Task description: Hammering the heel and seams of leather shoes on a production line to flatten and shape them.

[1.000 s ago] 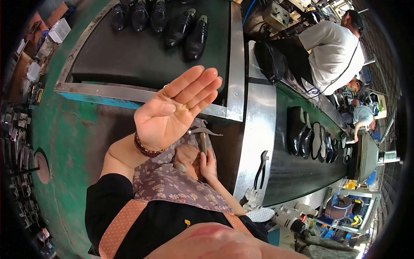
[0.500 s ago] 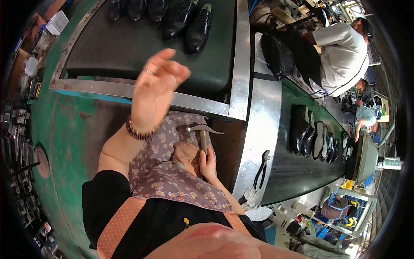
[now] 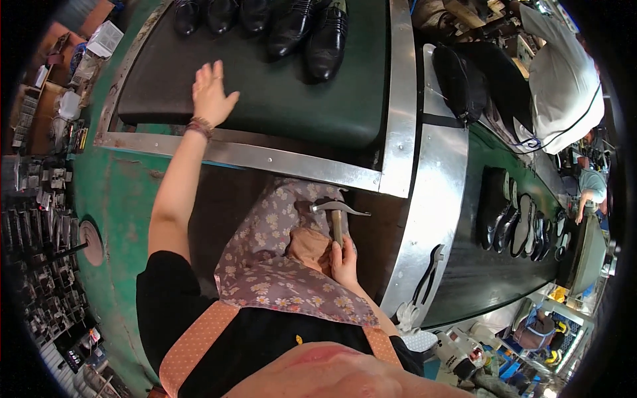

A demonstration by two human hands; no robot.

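My right hand [image 3: 344, 264] is closed round the wooden handle of a hammer [image 3: 338, 225] over my lap. The hammer's metal head points away from me, over a purple flowered apron [image 3: 255, 242]. Beside that hand lies a crumpled brownish-pink piece [image 3: 309, 247]; what it is I cannot make out. My left arm reaches forward, and my left hand [image 3: 213, 96] is over the near part of a dark green conveyor belt [image 3: 265, 109], fingers stretched and holding nothing. To its right, a black lace-up shoe [image 3: 326, 46] stands with several others on the belt.
A metal frame [image 3: 279, 159] borders the belt in front of me. On the metal ledge at right lie pincers [image 3: 428, 273] and a white glove [image 3: 406, 314]. Several black shoes [image 3: 505, 225] stand on a second belt. A person in a white shirt [image 3: 564, 86] sits at far right.
My left hand has moved forward and left, from above the frame to over the belt, and its fingers have straightened. My right hand keeps hold of the hammer. The view has shifted slightly.
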